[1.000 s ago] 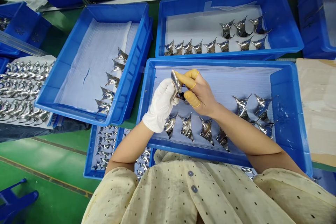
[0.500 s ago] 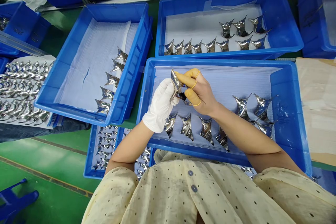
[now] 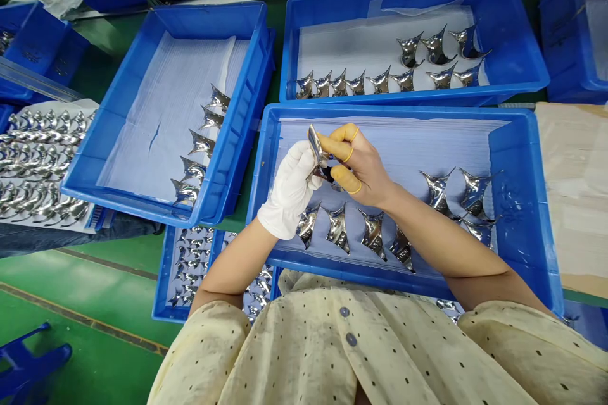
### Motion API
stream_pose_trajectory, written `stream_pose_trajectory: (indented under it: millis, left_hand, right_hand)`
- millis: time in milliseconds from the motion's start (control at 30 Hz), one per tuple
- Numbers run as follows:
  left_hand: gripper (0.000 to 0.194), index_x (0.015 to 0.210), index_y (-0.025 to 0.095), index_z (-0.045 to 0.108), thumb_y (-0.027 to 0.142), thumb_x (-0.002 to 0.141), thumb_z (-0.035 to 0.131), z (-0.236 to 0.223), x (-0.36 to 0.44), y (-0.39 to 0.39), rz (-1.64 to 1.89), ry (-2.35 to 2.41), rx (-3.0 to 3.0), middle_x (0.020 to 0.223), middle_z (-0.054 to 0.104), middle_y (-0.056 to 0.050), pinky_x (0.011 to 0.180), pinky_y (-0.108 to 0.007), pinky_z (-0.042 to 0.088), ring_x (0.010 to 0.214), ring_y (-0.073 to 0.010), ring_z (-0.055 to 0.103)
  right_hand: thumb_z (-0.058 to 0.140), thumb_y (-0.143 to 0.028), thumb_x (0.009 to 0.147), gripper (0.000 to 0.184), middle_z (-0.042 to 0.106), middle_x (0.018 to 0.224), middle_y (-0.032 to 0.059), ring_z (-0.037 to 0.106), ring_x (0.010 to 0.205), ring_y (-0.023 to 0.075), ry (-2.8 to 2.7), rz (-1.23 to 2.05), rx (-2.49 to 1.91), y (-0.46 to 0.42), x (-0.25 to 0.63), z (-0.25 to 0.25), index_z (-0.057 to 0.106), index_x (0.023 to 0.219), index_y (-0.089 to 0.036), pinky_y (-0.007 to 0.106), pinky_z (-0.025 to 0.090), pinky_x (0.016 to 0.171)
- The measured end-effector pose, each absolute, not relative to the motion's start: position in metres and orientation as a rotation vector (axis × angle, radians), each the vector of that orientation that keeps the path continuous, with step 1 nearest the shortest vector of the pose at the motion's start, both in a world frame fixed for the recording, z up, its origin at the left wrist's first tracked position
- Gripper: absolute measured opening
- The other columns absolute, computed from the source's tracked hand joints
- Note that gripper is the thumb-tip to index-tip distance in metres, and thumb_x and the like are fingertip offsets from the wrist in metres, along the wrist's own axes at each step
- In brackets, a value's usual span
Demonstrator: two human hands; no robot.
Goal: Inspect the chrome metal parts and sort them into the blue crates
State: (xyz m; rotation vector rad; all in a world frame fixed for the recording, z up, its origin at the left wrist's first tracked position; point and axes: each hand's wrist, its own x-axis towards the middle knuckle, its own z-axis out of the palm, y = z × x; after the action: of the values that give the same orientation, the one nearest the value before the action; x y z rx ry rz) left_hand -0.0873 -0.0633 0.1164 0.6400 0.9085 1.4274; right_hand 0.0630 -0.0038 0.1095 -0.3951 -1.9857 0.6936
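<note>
My left hand [image 3: 289, 186], in a white glove, grips a shiny curved metal piece [image 3: 315, 144] above the middle of the near blue bin [image 3: 403, 112]. Yellow finger cots cover the thumb and some fingers of my right hand [image 3: 363, 168]. They are closed on the same piece from its right side; part of it, with a dark underside, is hidden between the hands. Below my hands, several similar pointed chrome pieces [image 3: 337, 229] lie in a row on white paper. More pointed pieces [image 3: 475, 193] lie at the bin's right end, partly behind my right forearm.
A second blue bin [image 3: 508, 31] at the back holds rows of pieces. Another bin [image 3: 118, 101] stands to the left with several pieces along its right side. Dense rows of metal parts [image 3: 40, 161] lie at far left. A blue stool [image 3: 35, 361] stands on the green floor.
The fingers of my right hand have shifted slightly left along the metal piece. My left hand keeps its hold, and the pieces in the bins have not moved.
</note>
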Motion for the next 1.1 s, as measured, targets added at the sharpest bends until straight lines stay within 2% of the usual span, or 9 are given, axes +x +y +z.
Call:
stream_pose_trajectory:
  millis: [167,333,533,633,700,767,867,967,1100]
  left_hand:
    - [0.033,0.092,0.026,0.074,0.054,0.079,0.086,0.115,-0.086,-0.062,1.447,0.959,0.627,0.081,0.064,0.003,0.049,-0.017,0.042,0.063,-0.0069,0.055]
    - [0.029,0.092,0.025,0.07,0.053,0.089,0.078,0.117,-0.088,-0.061,1.474,1.044,0.741,0.076,0.062,0.003,0.049,-0.019,0.041,0.057,-0.0073,0.05]
    - [0.036,0.089,0.022,0.068,0.057,0.092,0.074,0.123,-0.093,-0.061,1.531,1.198,0.962,0.066,0.06,0.004,0.047,-0.02,0.038,0.049,-0.0061,0.046]
    - [0.038,0.089,0.021,0.07,0.059,0.089,0.076,0.123,-0.094,-0.062,1.536,1.242,1.011,0.059,0.056,0.006,0.047,-0.021,0.037,0.047,-0.0065,0.044]
    - [0.04,0.09,0.021,0.073,0.06,0.087,0.078,0.124,-0.095,-0.063,1.523,1.25,1.027,0.053,0.053,0.007,0.047,-0.022,0.037,0.045,-0.0066,0.042]
    - [0.042,0.092,0.02,0.076,0.062,0.09,0.074,0.124,-0.095,-0.064,1.489,1.256,1.036,0.048,0.049,0.006,0.045,-0.023,0.035,0.043,-0.0072,0.041]
    - [0.054,0.093,0.019,0.078,0.068,0.098,0.056,0.125,-0.095,-0.066,1.453,1.214,1.018,0.049,0.052,0.003,0.04,-0.025,0.027,0.038,-0.0071,0.037]
    - [0.061,0.091,0.019,0.078,0.072,0.1,0.049,0.125,-0.094,-0.067,1.448,1.148,0.992,0.054,0.059,0.001,0.039,-0.026,0.029,0.035,-0.0065,0.038]
    - [0.06,0.087,0.02,0.077,0.074,0.097,0.052,0.124,-0.095,-0.067,1.459,1.187,0.968,0.051,0.055,0.002,0.042,-0.025,0.035,0.038,-0.0081,0.042]
  right_hand:
    - [0.037,-0.062,0.108,0.061,0.053,0.101,0.0068,0.054,0.095,0.0212,-2.017,0.703,-0.412,-0.002,0.064,0.107,0.059,0.153,-0.029,0.039,0.053,0.08]
    - [0.038,-0.066,0.106,0.061,0.055,0.099,0.007,0.053,0.09,0.0209,-1.984,0.742,-0.444,0.0,0.068,0.105,0.065,0.146,-0.029,0.039,0.052,0.077]
    - [0.074,-0.063,0.088,0.07,0.064,0.094,0.0011,0.038,0.063,0.0111,-1.841,0.952,-0.456,0.001,0.073,0.1,0.059,0.149,-0.032,0.028,0.041,0.058]
    - [0.084,-0.05,0.084,0.051,0.066,0.084,-0.0011,0.04,0.06,0.0096,-1.79,0.996,-0.374,-0.001,0.068,0.101,0.073,0.129,-0.029,0.027,0.038,0.058]
    - [0.084,-0.048,0.086,0.034,0.067,0.081,0.0,0.046,0.062,0.0101,-1.714,1.027,-0.408,-0.002,0.065,0.102,0.078,0.111,-0.026,0.027,0.039,0.058]
    - [0.081,-0.053,0.087,0.033,0.065,0.08,0.0005,0.048,0.061,0.0107,-1.568,1.105,-0.517,0.0,0.063,0.103,0.078,0.102,-0.025,0.028,0.04,0.057]
    - [0.07,-0.065,0.092,0.041,0.051,0.067,-0.0037,0.034,0.05,0.0092,-1.336,1.317,-0.648,0.01,0.066,0.101,0.074,0.107,-0.027,0.026,0.033,0.047]
    - [0.058,-0.068,0.098,0.046,0.034,0.061,-0.0073,0.019,0.045,0.0089,-1.273,1.532,-0.653,0.024,0.072,0.096,0.07,0.117,-0.028,0.026,0.025,0.04]
    - [0.053,-0.071,0.1,0.051,0.035,0.063,-0.0077,0.019,0.044,0.0082,-1.298,1.608,-0.652,0.029,0.073,0.094,0.068,0.121,-0.028,0.026,0.026,0.039]
